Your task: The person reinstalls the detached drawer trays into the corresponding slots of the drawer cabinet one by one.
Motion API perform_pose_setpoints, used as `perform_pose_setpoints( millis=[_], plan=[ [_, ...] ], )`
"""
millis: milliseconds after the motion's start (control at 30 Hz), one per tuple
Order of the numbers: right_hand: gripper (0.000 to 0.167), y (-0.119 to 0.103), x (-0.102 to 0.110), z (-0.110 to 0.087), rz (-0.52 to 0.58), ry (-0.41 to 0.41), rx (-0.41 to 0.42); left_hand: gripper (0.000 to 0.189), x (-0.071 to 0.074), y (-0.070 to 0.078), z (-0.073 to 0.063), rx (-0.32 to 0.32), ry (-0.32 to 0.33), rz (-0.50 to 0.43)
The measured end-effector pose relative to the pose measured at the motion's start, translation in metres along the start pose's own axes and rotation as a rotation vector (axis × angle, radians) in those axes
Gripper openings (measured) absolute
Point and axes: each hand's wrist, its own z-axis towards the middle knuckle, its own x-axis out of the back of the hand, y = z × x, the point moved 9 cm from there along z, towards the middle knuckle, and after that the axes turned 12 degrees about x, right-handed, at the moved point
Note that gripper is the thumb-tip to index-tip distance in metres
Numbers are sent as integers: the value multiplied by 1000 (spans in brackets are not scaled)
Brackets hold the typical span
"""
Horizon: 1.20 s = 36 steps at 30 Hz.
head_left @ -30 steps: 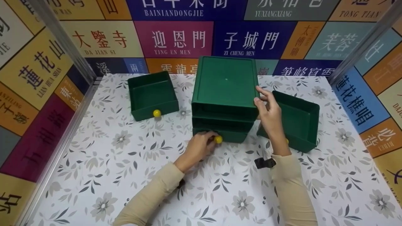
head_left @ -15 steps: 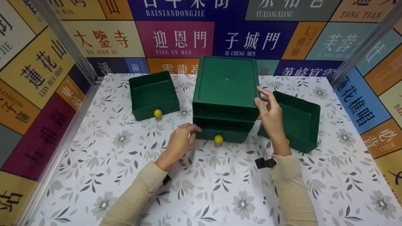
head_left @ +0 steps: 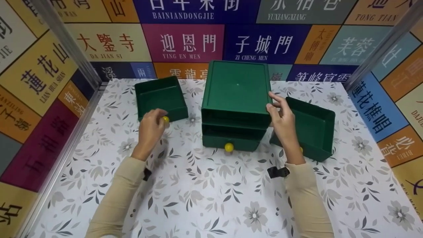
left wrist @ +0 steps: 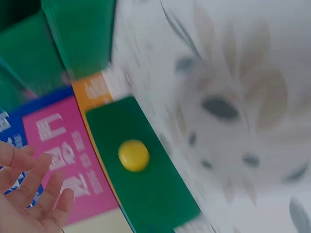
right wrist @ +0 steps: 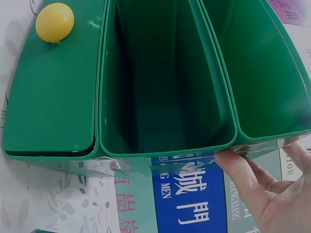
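Cabinet stood at twelve o'clock on the bench, its bottom drawer in; green drawer lay at nine o'clock from it, second drawer at three; left hand hung beside the former's yellow knob, grip loosely wide; right hand touched the cabinet's three-o'clock edge, grip wide.

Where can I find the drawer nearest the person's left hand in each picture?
Head: the drawer stands left of the cabinet, partly hidden by the left hand.
Left wrist: lower centre, its yellow knob showing.
Right wrist: not in it.
Shared landmark: the cabinet, near centre in head, top left in left wrist, filling much of right wrist.
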Motion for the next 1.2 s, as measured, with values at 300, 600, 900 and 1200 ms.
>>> perform_pose_setpoints(
  millis=[300, 600, 900, 1200],
  plan=[
    [40, -1, 0, 0, 7, 0, -13, 25, 17, -53, 44, 166, 85, -12],
    [39, -2, -2, -1, 11, 6, 8, 43, 15, -111, 71, 408, 43, -65],
    [39, -2, -1, 0, 16, 17, 21, 51, -12, -149, 77, 552, -106, -114],
    [38, -4, 0, 0, -2, 21, 20, 48, -16, -156, 78, 609, -113, -232]
  ],
)
